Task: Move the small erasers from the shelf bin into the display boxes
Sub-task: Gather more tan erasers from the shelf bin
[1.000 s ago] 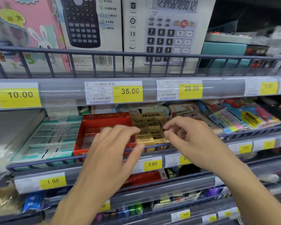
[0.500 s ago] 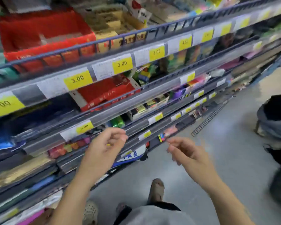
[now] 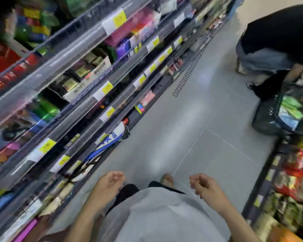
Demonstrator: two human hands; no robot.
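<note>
The fingers [image 3: 116, 178] of the left hand [image 3: 108, 185] are loosely curled toward the palm with nothing visible between them; those of the right hand [image 3: 205, 186] are curled the same way and also look empty, though motion blur leaves a very small piece unprovable. Both hands hang low in front of the grey shirt [image 3: 164, 215], at about 6 o'clock in the view, over the grey floor [image 3: 191, 110].

The red display box [image 3: 2, 65] shows only as a blurred corner at 10 o'clock, on an upper tier of the shelving [image 3: 73, 55] that runs diagonally from 7 o'clock to 1 o'clock. The erasers themselves cannot be made out here. From the fingers the box lies up and away toward 10 o'clock, so the left hand is the nearer one; its long axis appears to follow the shelf edge. A return to the shelf would, I judge, call for a raise and a turn back to the left.

Compared with a second ago, when both hands worked at the red box among the yellow erasers at chest height, the gaze has swung down and to the right, and the hands have dropped away from the shelf. Half a second ago the price tags [image 3: 118, 20] were still readable; now they are smeared. A crouched person in dark clothing [image 3: 278, 32] sits at 2 o'clock, with a dark bag [image 3: 268, 119] at 3 o'clock.
</note>
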